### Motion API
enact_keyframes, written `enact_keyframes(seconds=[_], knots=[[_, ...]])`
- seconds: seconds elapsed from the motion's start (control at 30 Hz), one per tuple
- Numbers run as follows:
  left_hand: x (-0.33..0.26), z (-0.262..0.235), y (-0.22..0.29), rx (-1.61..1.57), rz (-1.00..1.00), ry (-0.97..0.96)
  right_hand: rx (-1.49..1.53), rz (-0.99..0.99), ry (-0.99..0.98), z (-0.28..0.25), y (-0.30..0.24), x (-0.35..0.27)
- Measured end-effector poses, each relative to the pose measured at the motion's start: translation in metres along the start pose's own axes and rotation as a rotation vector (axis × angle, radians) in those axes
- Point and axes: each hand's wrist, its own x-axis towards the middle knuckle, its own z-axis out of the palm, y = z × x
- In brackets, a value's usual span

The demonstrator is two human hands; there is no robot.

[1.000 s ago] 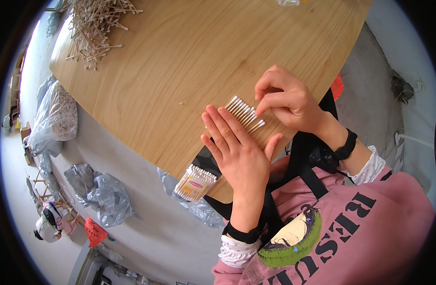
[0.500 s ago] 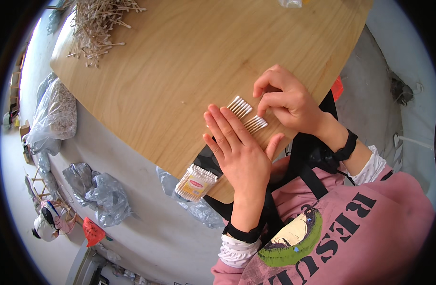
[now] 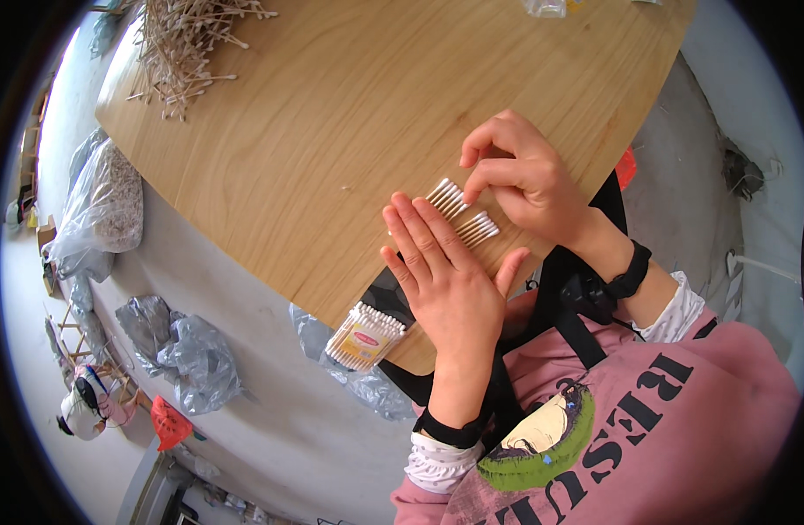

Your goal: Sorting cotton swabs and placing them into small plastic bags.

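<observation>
We have our left hand (image 3: 445, 280) laid flat and open on the bench (image 3: 332, 131), palm down, fingers together, pressing on a row of cotton swabs (image 3: 463, 214) whose white tips stick out past our fingertips in two small groups. Our right hand (image 3: 524, 175) is curled over the far end of that row, thumb and forefinger pinched down at the tips of the upper group; whether it actually grips a swab or only nudges them we cannot tell.

As we judge it, the work is partly done. One finished packet of swabs (image 3: 365, 337) already lies at the near edge of the bench, just left of our left wrist and slightly overhanging. The row under our hands looks lined up but not yet bundled. A large loose heap of swabs (image 3: 183, 44) waits at the far left corner, so most of the stock seems unsorted.

For room, the middle of the bench between the heap and our hands is bare wood, giving open space to slide things. The near edge runs close under our left palm, so the row and the packet have little margin there. Crumpled plastic bags (image 3: 179, 350) lie on the floor below that edge.
</observation>
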Motion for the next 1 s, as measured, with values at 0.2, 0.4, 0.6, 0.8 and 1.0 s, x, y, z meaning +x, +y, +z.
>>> enact_keyframes(seconds=[0.2,0.4,0.6,0.8,1.0], knots=[[0.0004,0.0004,0.0,0.002,-0.002,0.0,-0.019,-0.02,-0.036,-0.0017,0.0005,-0.0003],[0.0003,-0.0003,0.0,0.003,-0.004,-0.01,-0.001,0.033,0.024,0.0003,-0.0004,-0.0001],[0.0008,0.0015,0.0003,-0.002,-0.005,-0.003,-0.023,0.018,0.015,0.0013,0.0002,0.0002],[0.0,0.0012,-0.001,0.007,-0.01,-0.005,-0.082,-0.031,-0.024,-0.0003,-0.0019,0.0022],[0.0007,0.0013,-0.0001,-0.002,-0.004,-0.001,-0.045,0.035,0.02,0.0014,-0.0021,0.0018]])
